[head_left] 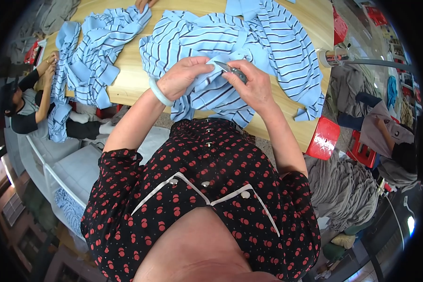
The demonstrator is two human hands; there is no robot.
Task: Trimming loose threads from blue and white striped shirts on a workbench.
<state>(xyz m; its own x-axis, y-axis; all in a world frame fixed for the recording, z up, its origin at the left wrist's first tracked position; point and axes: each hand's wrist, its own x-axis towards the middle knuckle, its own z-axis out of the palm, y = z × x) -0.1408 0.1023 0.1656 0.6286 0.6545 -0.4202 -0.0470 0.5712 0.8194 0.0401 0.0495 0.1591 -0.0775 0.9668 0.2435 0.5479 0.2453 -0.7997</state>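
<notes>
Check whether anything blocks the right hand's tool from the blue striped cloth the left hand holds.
Nothing visible does: the right hand has the dark snips right at the blue striped cloth pinched by the left hand. Exact contact is unclear.

We see soft, matt knit in the striped cloth and smooth metal in the blades of the snips. Our table has a smooth, wood-grained top. We find the bangle smooth and polished, the red stool glossy plastic, the blouse thin cloth with shiny buttons, and the grey heap matt, wrinkled cloth.
</notes>
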